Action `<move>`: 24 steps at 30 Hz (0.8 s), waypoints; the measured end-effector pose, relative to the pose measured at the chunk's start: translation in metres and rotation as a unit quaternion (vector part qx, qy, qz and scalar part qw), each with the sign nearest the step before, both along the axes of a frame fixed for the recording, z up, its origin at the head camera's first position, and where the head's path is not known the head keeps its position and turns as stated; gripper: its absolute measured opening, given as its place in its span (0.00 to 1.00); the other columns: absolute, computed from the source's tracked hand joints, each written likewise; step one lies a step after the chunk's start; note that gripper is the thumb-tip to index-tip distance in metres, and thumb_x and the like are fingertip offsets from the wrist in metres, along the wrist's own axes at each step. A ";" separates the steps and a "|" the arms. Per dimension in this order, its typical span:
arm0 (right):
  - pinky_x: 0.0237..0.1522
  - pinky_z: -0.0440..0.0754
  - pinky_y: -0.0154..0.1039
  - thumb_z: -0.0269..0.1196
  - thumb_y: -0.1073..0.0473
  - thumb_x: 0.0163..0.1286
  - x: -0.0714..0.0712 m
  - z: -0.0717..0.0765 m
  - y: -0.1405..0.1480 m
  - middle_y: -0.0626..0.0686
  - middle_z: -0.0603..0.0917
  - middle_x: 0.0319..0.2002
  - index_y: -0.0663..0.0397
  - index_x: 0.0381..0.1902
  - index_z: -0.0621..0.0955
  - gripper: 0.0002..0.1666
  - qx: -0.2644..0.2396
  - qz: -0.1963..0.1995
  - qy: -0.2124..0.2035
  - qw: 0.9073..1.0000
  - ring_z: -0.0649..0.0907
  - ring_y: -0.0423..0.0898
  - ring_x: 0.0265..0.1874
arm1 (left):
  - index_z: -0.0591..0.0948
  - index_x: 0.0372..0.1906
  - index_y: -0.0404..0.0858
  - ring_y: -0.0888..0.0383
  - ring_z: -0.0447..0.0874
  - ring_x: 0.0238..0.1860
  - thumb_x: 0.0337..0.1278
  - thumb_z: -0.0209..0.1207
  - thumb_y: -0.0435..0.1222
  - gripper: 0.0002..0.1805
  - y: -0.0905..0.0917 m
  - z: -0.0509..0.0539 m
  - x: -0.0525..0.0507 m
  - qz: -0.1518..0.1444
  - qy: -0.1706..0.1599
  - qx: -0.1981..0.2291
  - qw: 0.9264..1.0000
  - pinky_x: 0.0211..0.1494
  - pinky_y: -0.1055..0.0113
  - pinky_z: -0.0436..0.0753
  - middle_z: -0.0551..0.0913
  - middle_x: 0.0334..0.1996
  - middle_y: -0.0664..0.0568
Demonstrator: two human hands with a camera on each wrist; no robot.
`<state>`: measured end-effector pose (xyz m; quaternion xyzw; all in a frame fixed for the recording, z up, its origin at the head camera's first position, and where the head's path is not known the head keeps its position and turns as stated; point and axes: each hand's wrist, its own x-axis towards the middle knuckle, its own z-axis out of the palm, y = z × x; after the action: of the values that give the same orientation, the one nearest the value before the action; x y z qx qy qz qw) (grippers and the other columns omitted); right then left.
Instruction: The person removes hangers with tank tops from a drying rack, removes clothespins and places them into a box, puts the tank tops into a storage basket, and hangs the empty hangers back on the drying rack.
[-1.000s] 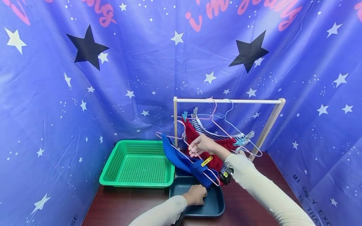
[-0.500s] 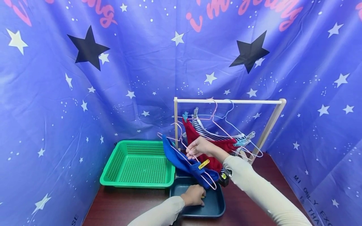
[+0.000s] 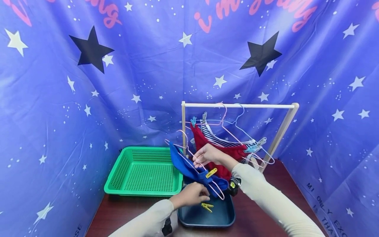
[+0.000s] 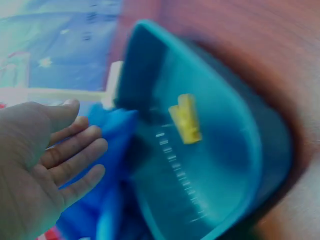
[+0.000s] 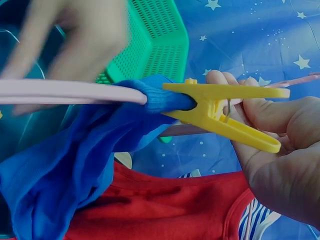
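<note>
The right hand (image 3: 208, 155) pinches the pink hanger (image 3: 220, 192) by its upper side, above the dark tray. Blue cloth (image 3: 183, 164) drapes over that hanger, and a yellow clothespin (image 3: 211, 172) clips it near one end; the right wrist view shows this clothespin (image 5: 225, 107) biting cloth and hanger together. Over the tray's left part is the left hand (image 3: 190, 195), which in the left wrist view (image 4: 55, 160) has its fingers extended and nothing held. A second yellow clothespin (image 3: 207, 207) lies in the tray (image 3: 207, 222), apart from the left hand.
A green basket (image 3: 143, 191) stands left of the tray. Behind the right hand, a rack (image 3: 240, 106) carries a pink and a blue hanger with red cloth (image 3: 201, 138) and striped cloth (image 3: 217, 140), clipped by clothespins. Its right post (image 3: 279, 136) rises beyond the right forearm.
The left hand has let go of the clothespin in the tray and moved up and left. The right hand has shifted slightly left with the hanger and blue cloth.
</note>
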<state>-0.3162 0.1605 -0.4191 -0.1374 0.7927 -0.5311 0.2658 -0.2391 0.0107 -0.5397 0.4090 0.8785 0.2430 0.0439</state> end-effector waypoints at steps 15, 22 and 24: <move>0.26 0.83 0.32 0.59 0.79 0.63 0.002 -0.002 -0.004 0.56 0.91 0.33 0.75 0.42 0.87 0.12 0.031 -0.007 0.059 0.998 0.84 0.39 0.26 | 0.86 0.56 0.41 0.57 0.88 0.52 0.65 0.67 0.40 0.17 -0.018 0.082 0.001 0.063 0.034 0.190 0.979 0.56 0.61 0.87 0.89 0.52 0.52; 0.27 0.79 0.29 0.66 0.75 0.62 0.001 -0.004 -0.006 0.57 0.91 0.33 0.75 0.40 0.87 0.09 0.032 0.009 0.086 0.996 0.84 0.38 0.28 | 0.83 0.62 0.42 0.61 0.84 0.60 0.68 0.64 0.39 0.19 -0.009 0.089 -0.001 0.034 0.024 0.146 0.988 0.65 0.68 0.80 0.87 0.57 0.54; 0.27 0.79 0.29 0.67 0.74 0.61 0.002 -0.003 -0.007 0.57 0.91 0.33 0.75 0.39 0.87 0.09 0.035 0.009 0.088 0.995 0.84 0.38 0.27 | 0.83 0.62 0.42 0.61 0.84 0.60 0.68 0.64 0.39 0.20 -0.007 0.091 -0.001 0.029 0.019 0.140 0.990 0.65 0.69 0.80 0.87 0.57 0.54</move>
<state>-0.3145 0.1538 -0.4222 -0.1815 0.8300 -0.4862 0.2042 -0.2405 0.0033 -0.4486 0.3899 0.8480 0.3571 -0.0379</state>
